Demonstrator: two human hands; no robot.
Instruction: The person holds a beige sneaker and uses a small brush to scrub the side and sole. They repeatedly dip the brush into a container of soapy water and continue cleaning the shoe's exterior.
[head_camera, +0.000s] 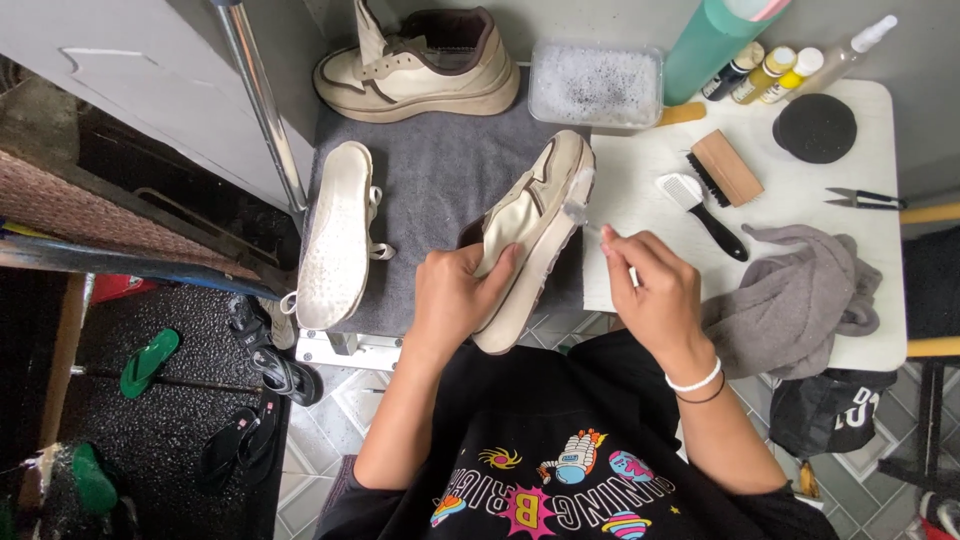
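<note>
I see my left hand (455, 290) wrapped around a cream shoe (530, 240), fingers curled and clamped on its upper near the heel end, tipping it on its side so the sole edge faces right. The shoe sits over the front edge of a grey mat (440, 170), its toe pointing away from me toward a clear tub of foamy water (596, 85).

My right hand (655, 290) is just beside the shoe's sole, fingers pinched together on a small brush (583, 205) whose pale bristled head touches the rim of the sole near the toe. Most of its handle is hidden in my grip.

On the mat to the left lies a pale insole (335, 235), well apart from the shoe in my hand. A second cream shoe (420, 65) stands upright at the far edge of the mat.

To the right is a white table (850, 215). On it I see a wooden-backed brush (722, 168), a black-handled brush with white bristles (700, 210), a round black sponge (815, 128), small scissors (865, 198) and a crumpled grey cloth (795, 300). A tall green bottle (712, 45) and several small bottles (765, 72) stand at the far edge.
</note>
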